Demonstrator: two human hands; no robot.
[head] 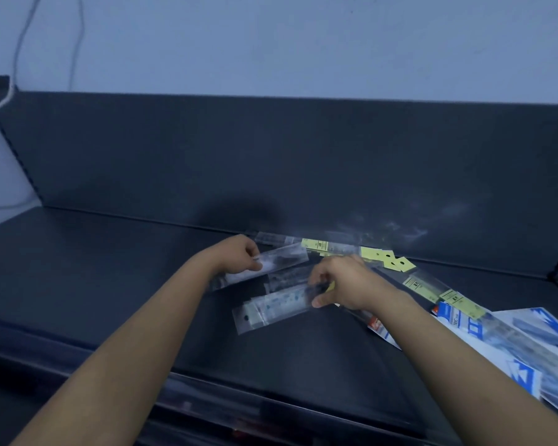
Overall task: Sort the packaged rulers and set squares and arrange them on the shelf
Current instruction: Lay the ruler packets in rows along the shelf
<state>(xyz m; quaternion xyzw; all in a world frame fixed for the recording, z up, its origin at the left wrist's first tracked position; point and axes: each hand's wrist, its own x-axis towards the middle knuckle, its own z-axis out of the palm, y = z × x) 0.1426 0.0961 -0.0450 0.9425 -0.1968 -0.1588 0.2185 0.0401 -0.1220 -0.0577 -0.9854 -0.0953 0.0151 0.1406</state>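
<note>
- Plainly, your left hand (239,257) had its fingers curled round one end of a long clear plastic ruler packet (273,263). That packet lay slanted on the dark grey metal shelf (110,268), close to the back panel (271,156).
- Your right hand (343,281) pinched the end of a second clear packet with blue specks (271,309) between thumb and curled fingers. This one lay nearer the front edge, just beside the first.
- Between those two lay a third clear packet (287,276), its right end hidden under your right hand.
- Behind your hands, yellow-headed ruler packets (380,257) lay in a loose, overlapping row along the back panel, trailing off to the right.
- Further right, larger blue-and-white printed packets (529,342) were heaped at the shelf's right end; blur hid their contents.
- At upper left, a white cable (16,59) hung down the pale wall (303,43).
</note>
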